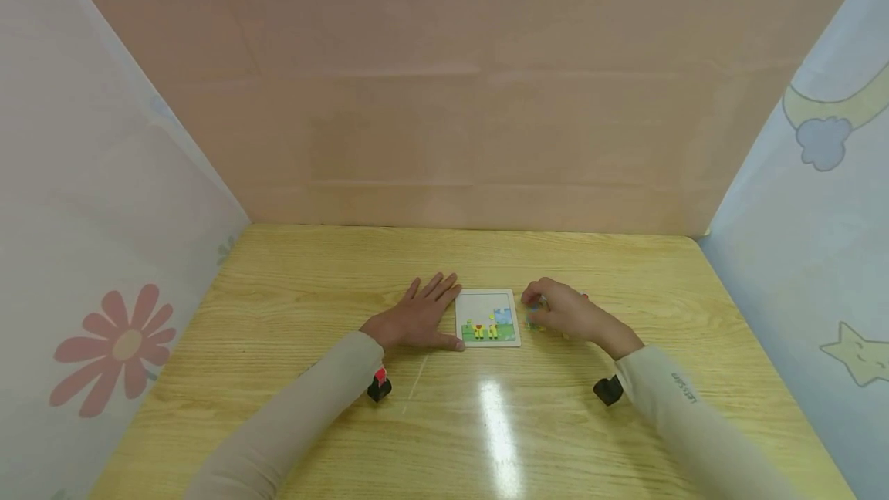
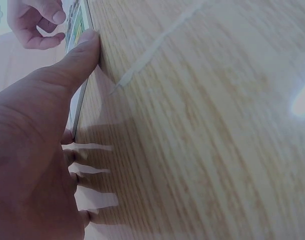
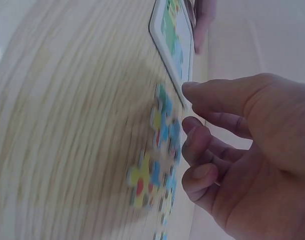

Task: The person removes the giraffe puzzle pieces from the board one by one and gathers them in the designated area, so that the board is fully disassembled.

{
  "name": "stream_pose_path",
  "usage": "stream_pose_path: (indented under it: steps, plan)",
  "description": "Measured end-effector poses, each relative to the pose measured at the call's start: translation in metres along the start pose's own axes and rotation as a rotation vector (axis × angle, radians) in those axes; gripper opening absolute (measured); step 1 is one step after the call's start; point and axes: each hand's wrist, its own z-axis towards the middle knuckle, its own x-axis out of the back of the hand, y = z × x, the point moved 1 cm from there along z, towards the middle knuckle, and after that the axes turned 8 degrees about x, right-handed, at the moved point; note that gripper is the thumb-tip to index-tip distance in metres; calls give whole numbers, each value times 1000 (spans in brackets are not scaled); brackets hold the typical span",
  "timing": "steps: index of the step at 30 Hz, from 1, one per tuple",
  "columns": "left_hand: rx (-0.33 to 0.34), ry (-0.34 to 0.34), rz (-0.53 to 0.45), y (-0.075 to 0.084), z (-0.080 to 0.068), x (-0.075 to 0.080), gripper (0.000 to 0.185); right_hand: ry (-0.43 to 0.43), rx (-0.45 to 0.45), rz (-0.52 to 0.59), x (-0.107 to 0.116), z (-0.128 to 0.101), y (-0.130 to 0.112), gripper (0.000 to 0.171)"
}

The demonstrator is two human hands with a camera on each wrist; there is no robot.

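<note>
A white-framed jigsaw puzzle board (image 1: 486,298) lies on the table, its lower part filled with green, yellow and blue pieces. My left hand (image 1: 421,319) rests flat beside it with fingers spread, the thumb (image 2: 85,47) at the board's near corner and the fingertips along its left edge. To the right of the board, my right hand (image 1: 566,310) hovers above loose puzzle pieces (image 3: 142,180). Its fingers (image 3: 196,145) are loosely bent, with the thumb apart from them and nothing visible in between. In the head view this hand covers most of the pieces.
The wooden table (image 1: 319,268) ends at a brown back wall (image 1: 472,137), with pale patterned panels on both sides. A black wrist device (image 1: 608,390) sits under the right sleeve, another (image 1: 379,387) under the left. Light glares off the table's near part.
</note>
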Motion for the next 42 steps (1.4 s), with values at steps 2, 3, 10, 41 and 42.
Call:
stream_pose_path:
  steps: [2,3,10,41,42]
  plan:
    - [-1,3,1,0,0,0,112,9,8,-27,-4,4,-4,22]
    - [-1,5,-2,0,0,-1,112,12,14,-36,-6,5,-6,22]
    - [11,1,4,0,1,-2,112,-2,35,-67,-16,14,-16,25]
    - [-2,8,10,-1,-1,0,110,-91,6,-164,-20,26,-36,29]
    - [-3,8,9,-1,-1,0,110,-87,7,-156,-20,27,-36,28]
